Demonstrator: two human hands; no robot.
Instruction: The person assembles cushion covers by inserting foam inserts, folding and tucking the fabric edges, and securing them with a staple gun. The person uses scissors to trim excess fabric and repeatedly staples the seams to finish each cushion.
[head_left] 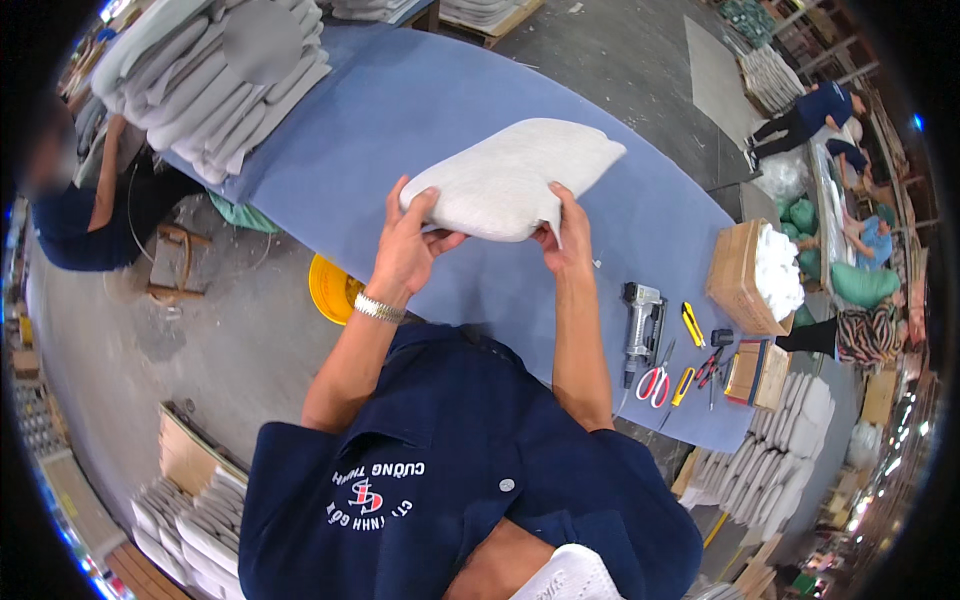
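1 pale grey cushion (pixel 505 180) is in the top middle of the frame, over a blue table (pixel 650 215). The left hand (pixel 408 238) is half curled and holds its left end. The right hand (pixel 567 236) is nearly closed, pinching its lower edge by a loose flap (pixel 553 220). 1 pair of scissors (pixel 659 372) lies toward the lower right.

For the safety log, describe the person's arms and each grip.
Short, dark navy sleeves leave both forearms bare. A silver metal link band circles the left wrist; the right wrist has none. The left grip and right grip are ungloved hands.
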